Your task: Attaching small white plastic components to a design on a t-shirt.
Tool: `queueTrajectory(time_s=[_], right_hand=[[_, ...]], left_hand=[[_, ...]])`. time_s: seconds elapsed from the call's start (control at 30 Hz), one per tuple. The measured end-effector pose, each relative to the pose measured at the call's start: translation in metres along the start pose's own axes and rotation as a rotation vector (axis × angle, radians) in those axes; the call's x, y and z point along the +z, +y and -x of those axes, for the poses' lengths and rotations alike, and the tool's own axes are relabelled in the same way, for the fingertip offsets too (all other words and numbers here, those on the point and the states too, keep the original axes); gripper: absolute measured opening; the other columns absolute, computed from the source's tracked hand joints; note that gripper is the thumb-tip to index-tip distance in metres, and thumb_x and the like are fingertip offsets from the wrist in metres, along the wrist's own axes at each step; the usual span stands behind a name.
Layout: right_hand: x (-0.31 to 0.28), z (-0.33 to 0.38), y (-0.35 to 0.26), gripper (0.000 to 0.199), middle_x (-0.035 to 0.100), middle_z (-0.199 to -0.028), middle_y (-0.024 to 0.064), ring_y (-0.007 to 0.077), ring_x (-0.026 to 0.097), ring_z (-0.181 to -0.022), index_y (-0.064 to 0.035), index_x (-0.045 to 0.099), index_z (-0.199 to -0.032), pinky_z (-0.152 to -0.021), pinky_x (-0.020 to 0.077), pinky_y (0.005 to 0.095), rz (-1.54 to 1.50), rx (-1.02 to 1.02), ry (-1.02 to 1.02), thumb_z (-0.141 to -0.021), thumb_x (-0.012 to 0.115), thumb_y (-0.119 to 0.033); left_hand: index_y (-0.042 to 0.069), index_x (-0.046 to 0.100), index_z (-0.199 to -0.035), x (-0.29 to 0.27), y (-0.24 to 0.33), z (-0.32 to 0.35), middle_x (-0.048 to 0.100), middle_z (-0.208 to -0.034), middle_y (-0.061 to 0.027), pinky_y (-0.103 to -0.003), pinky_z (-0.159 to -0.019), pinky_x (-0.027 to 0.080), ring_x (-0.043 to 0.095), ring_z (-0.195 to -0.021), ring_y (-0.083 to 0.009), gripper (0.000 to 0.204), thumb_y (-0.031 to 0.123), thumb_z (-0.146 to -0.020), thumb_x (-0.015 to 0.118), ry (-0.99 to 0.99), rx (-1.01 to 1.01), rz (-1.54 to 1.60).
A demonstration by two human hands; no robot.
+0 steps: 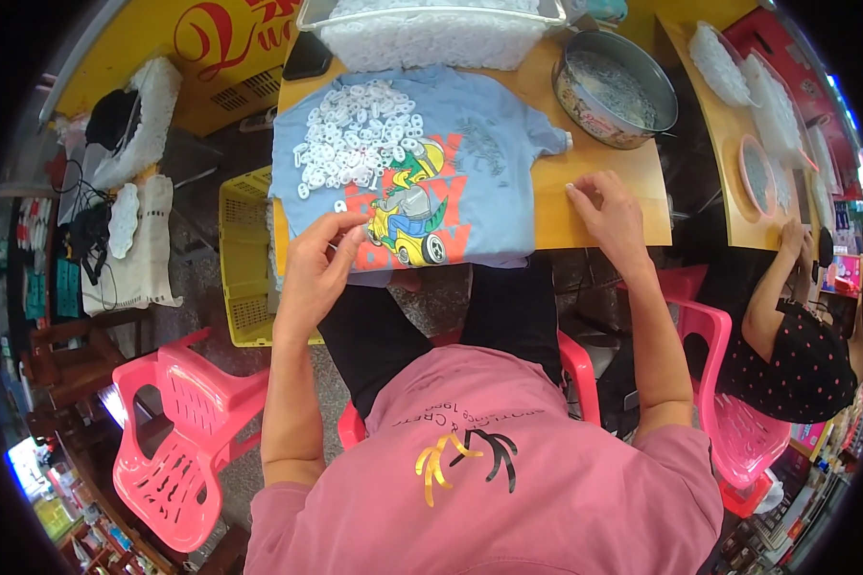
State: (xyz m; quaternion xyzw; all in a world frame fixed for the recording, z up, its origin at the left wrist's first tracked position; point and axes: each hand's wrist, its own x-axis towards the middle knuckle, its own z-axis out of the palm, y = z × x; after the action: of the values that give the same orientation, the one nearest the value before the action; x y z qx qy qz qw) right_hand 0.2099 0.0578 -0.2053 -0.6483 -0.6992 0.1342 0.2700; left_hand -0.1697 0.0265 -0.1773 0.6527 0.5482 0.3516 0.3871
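Note:
A light blue T-shirt [503,206] with a cartoon print lies flat on the wooden table, bearing a heap of small white oval pieces with holes [360,125]. One white piece [339,206] lies apart from the heap, close to my left fingertips. My left hand [321,264] is over the shirt's near left edge, thumb and forefinger drawn together; whatever they may hold is too small to make out. To the right of the shirt, my right hand [609,216] is above bare wood in a similar pinch, its contents unclear. Small grey bits [482,151] are scattered on the shirt's upper right.
A round tin [660,84] of small grey bits stands at the back right. Behind the shirt is a clear tub [431,40] of white pieces; a black phone [306,56] lies beside it. A yellow crate [244,287] stands left. Another person [786,355] works at the right-hand table.

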Motion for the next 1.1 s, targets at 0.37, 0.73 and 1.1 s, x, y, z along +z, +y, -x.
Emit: queueTrajectory(time_s=[0.37, 0.73, 1.1], right_hand=[[-0.002, 0.006, -0.060, 0.021, 0.061, -0.078, -0.0015, 0.0052, 0.051, -0.066, -0.0012, 0.067, -0.093, -0.060, 0.0399, 0.0203, -1.055, 0.418, -0.377, -0.087, 0.074, -0.020], [0.006, 0.022, -0.072, 0.021, 0.063, -0.079, -0.0012, 0.0053, 0.053, -0.068, -0.0027, 0.067, -0.091, -0.062, 0.0427, 0.0202, -1.117, 0.364, -0.517, -0.086, 0.074, -0.022], [0.028, 0.010, -0.088, 0.016, 0.064, -0.083, -0.0005, 0.0057, 0.055, -0.070, -0.0016, 0.067, -0.092, -0.062, 0.0440, 0.0218, -0.941, 0.219, -0.502, -0.088, 0.072, -0.017]], left_hand=[[-0.001, 0.065, -0.104, 0.085, 0.052, -0.035, 0.064, -0.089, -0.0020, -0.022, -0.068, 0.049, 0.061, -0.078, -0.0078, 0.018, 0.014, -0.094, 0.064, -0.181, -0.061, 0.517], [0.001, 0.062, -0.101, 0.094, 0.054, -0.024, 0.066, -0.089, -0.0021, -0.022, -0.069, 0.049, 0.062, -0.079, -0.0077, 0.018, 0.016, -0.093, 0.067, -0.305, -0.253, 0.628], [0.002, 0.061, -0.101, 0.080, 0.016, 0.007, 0.066, -0.089, -0.0032, -0.022, -0.070, 0.050, 0.063, -0.080, -0.0084, 0.013, 0.012, -0.094, 0.064, -0.126, -0.288, 0.706]])
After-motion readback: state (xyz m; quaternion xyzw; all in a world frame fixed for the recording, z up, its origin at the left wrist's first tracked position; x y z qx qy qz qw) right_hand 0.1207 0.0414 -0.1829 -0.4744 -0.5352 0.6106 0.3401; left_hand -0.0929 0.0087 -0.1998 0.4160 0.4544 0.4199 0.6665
